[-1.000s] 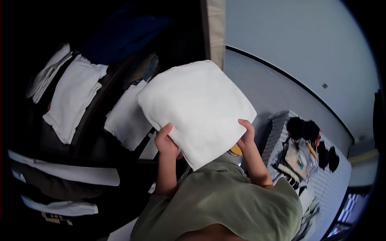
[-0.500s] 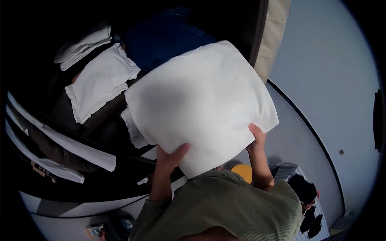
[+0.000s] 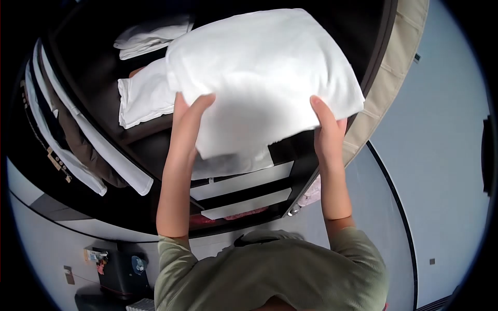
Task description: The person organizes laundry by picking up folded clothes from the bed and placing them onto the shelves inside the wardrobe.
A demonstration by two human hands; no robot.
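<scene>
A folded white cloth point(image 3: 259, 67) is held out in front of me at the wardrobe's upper shelf. My left hand point(image 3: 189, 116) grips its near left edge, thumb on top and fingers underneath. At the near right edge my right hand point(image 3: 327, 122) holds it the same way. The cloth covers part of a folded white garment point(image 3: 145, 96) on the shelf to its left. Below it, another white garment point(image 3: 233, 163) lies partly hidden on a lower level.
More folded white clothes point(image 3: 150, 39) lie at the back left of the shelf. Garments hang point(image 3: 93, 135) at the left. White drawer fronts point(image 3: 244, 181) are below the shelf. A beige panel point(image 3: 397, 57) edges the wardrobe's right side. A black case point(image 3: 122, 274) stands lower left.
Both hands have moved forward and up with the white cloth, arms now stretched out towards the shelf. The view has turned to the wardrobe; the dark blue cloth is no longer visible.
</scene>
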